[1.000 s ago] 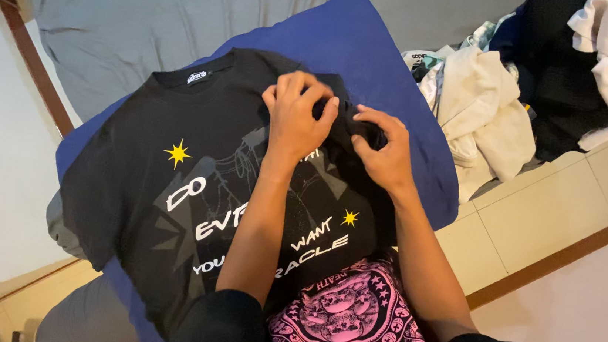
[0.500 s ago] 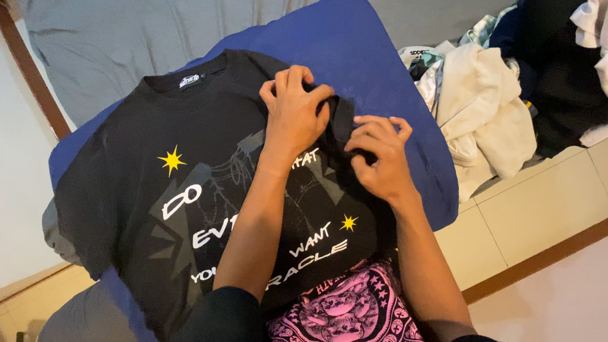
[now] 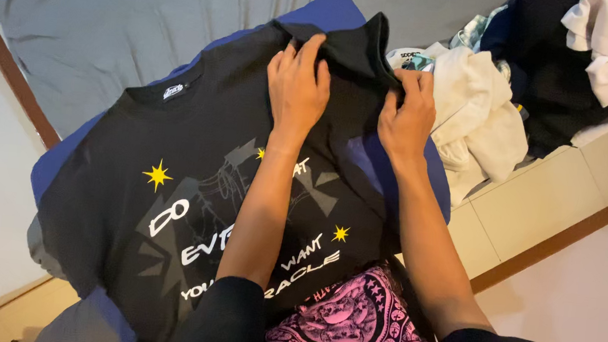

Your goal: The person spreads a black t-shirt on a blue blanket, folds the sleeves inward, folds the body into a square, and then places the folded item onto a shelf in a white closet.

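Observation:
A black T-shirt with yellow stars and a white and grey print lies face up on a blue cushion. Its right sleeve is pulled out and spread toward the top right. My left hand presses on the shoulder part of that sleeve, fingertips gripping the cloth. My right hand pinches the sleeve's lower edge at the cushion's right side. Both forearms reach across the shirt's chest.
A grey sheet covers the bed behind the cushion. A heap of white, cream and black clothes lies at the right on a pale tiled ledge. A pink and black patterned garment sits in my lap.
Both hands moved up and to the right, drawing the bunched sleeve out flat over the cushion's upper right corner. The view shifted slightly.

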